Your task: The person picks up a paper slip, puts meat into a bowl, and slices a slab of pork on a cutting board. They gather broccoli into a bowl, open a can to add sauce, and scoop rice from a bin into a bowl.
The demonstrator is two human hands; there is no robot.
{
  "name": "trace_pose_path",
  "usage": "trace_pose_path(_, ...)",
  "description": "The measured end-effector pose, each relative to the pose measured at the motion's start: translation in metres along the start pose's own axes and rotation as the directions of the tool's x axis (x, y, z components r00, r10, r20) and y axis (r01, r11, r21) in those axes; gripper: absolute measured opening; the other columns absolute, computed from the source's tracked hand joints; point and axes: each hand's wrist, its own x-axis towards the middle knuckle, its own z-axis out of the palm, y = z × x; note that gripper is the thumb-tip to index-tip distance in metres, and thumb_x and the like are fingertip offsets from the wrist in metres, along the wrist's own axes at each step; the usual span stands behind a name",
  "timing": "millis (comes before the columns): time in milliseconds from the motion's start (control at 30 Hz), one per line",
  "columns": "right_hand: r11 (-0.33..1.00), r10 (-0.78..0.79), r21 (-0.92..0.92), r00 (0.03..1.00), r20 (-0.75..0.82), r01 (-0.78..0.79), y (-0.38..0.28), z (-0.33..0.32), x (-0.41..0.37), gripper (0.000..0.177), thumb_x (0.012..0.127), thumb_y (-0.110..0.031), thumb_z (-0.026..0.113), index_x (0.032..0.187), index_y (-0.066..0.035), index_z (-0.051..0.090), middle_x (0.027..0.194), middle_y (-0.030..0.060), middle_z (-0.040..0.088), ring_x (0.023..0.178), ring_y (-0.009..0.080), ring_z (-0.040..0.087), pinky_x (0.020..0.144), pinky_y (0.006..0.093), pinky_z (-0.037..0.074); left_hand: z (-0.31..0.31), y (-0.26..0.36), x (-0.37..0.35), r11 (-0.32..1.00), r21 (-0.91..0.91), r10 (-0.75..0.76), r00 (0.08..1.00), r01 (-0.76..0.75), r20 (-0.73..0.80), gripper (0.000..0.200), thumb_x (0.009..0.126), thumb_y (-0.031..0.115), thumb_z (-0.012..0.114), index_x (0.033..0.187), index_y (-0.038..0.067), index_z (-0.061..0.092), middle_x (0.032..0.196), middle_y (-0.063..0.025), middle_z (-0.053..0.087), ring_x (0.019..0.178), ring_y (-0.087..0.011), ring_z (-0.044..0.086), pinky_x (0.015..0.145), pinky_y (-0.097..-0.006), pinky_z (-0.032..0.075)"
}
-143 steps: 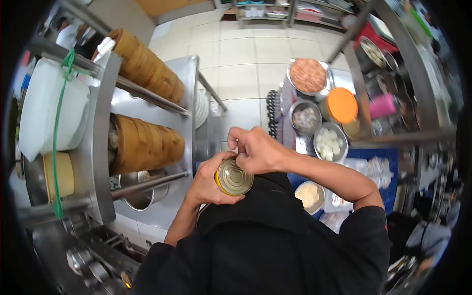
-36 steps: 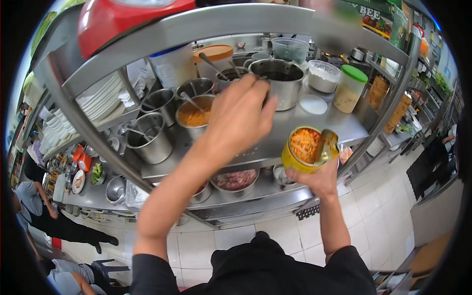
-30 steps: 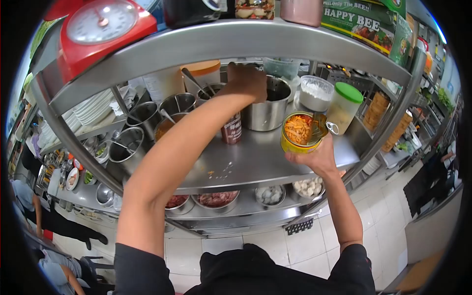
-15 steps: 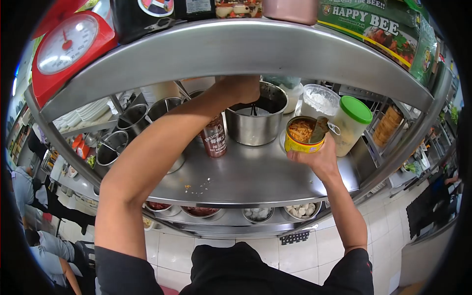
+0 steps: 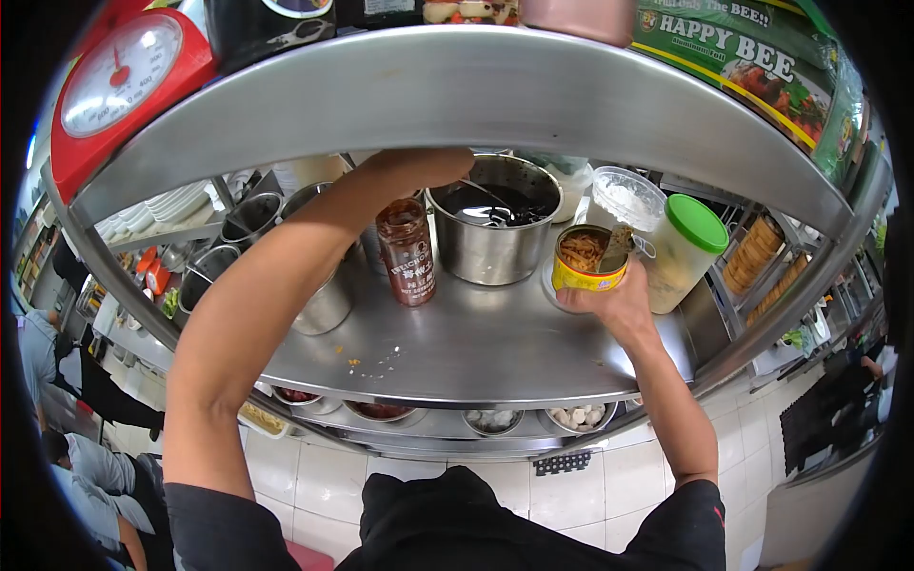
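Reaching into the pot (image 5: 490,252) for a spoon (image 5: 483,193), opened can (image 5: 588,266) in hand.
My right hand (image 5: 614,306) wraps the can, lid bent up, just beside the pot over the shelf (image 5: 476,352). My left hand (image 5: 426,167) sits at the pot's rim, and I can't tell if it has perhaps closed on the spoon. Next needs a sure hold and a level can.

open can (image 5: 588,263): 1 | sauce jar (image 5: 407,251): 1 | large steel pot (image 5: 493,233): 1 | green-lidded tub (image 5: 682,255): 1 | red scale (image 5: 116,84): 1
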Motion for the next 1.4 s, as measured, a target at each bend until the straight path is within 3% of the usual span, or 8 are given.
trace_pose_path(300,0.999,0.04,-0.018,0.997,-0.066,-0.041,0.0,0.003,0.008,0.064,0.051,-0.015,0.083,0.104,0.002,0.052,0.097,0.0101,0.063,0.087,0.0171,0.061,0.082,0.0296,0.048,0.004,-0.027,0.001,0.948,-0.293,-0.136,0.991,0.126,-0.013,0.022,0.071,0.01,0.059,0.091,0.001,0.063,0.069,-0.0052,0.059,0.061,-0.0122,0.052,0.055,-0.0256,0.042)
trace_pose_path(800,0.981,0.159,0.123,0.986,-0.047,-0.152,-0.014,0.016,0.008,0.071,0.051,-0.011,0.084,0.11,0.001,0.047,0.103,0.0096,0.06,0.094,0.0176,0.058,0.087,0.0305,0.047,-0.041,0.007,-0.039,0.96,-0.26,-0.116,0.992,0.101,-0.043,0.017,0.073,0.009,0.055,0.084,0.0,0.064,0.066,-0.0038,0.057,0.059,-0.011,0.05,0.055,-0.0245,0.042)
trace_pose_path(933,0.985,0.104,0.146,0.993,-0.053,-0.095,-0.006,0.016,0.005,0.069,0.054,-0.01,0.083,0.113,-0.002,0.048,0.102,0.0076,0.062,0.094,0.0167,0.059,0.088,0.032,0.046,-0.028,0.019,-0.085,0.96,-0.213,0.153,0.976,-0.185,-0.158,0.017,0.079,0.008,0.05,0.086,-0.002,0.063,0.066,-0.0067,0.058,0.06,-0.0129,0.053,0.057,-0.0278,0.043)
trace_pose_path(967,0.984,0.106,0.147,0.992,-0.063,-0.096,-0.004,0.015,0.005,0.069,0.054,-0.01,0.083,0.113,-0.002,0.048,0.102,0.0076,0.062,0.094,0.0167,0.059,0.088,0.032,0.046,-0.032,0.039,-0.104,0.969,-0.197,0.124,0.983,-0.149,-0.134,0.019,0.075,0.007,0.05,0.086,-0.001,0.064,0.073,-0.0198,0.062,0.069,-0.0317,0.062,0.067,-0.0372,0.048)
trace_pose_path(1000,0.986,0.085,0.145,0.996,-0.042,-0.078,-0.002,0.014,0.005,0.066,0.053,-0.009,0.083,0.111,-0.003,0.051,0.101,0.0067,0.062,0.093,0.0161,0.059,0.087,0.0316,0.046,-0.02,0.042,-0.121,0.957,-0.096,0.241,0.936,-0.273,-0.259,0.019,0.073,0.004,0.05,0.085,-0.004,0.063,0.074,-0.0223,0.061,0.07,-0.0336,0.061,0.065,-0.0392,0.048)
trace_pose_path(1033,0.988,0.064,0.143,0.998,-0.02,-0.06,-0.002,0.014,0.004,0.063,0.053,-0.008,0.083,0.109,-0.004,0.053,0.101,0.0057,0.062,0.093,0.0155,0.059,0.087,0.0312,0.046,-0.015,0.04,-0.13,0.918,-0.026,0.384,0.903,-0.396,-0.195,0.02,0.069,0.0,0.053,0.085,-0.005,0.062,0.073,-0.0198,0.06,0.069,-0.0336,0.058,0.063,-0.0389,0.045)
trace_pose_path(1100,0.985,0.052,0.167,0.999,0.0,-0.052,-0.002,0.012,0.001,0.06,0.054,-0.007,0.083,0.107,-0.005,0.055,0.1,0.0049,0.062,0.092,0.0149,0.059,0.086,0.0307,0.046,-0.01,0.042,-0.141,0.758,0.213,0.652,0.702,-0.617,-0.287,0.027,0.061,-0.003,0.056,0.087,-0.005,0.06,0.072,-0.0142,0.053,0.066,-0.0303,0.051,0.061,-0.0375,0.041)
trace_pose_path(1400,0.946,0.066,0.31,0.993,0.101,-0.094,-0.009,0.015,-0.016,0.06,0.054,-0.002,0.082,0.108,-0.005,0.056,0.1,0.0033,0.062,0.091,0.0129,0.058,0.084,0.0303,0.048,0.0,0.042,-0.156,0.65,0.396,0.758,0.591,-0.649,-0.275,0.039,0.054,0.002,0.057,0.092,-0.006,0.058,0.073,-0.009,0.043,0.065,-0.0244,0.041,0.059,-0.0352,0.036)
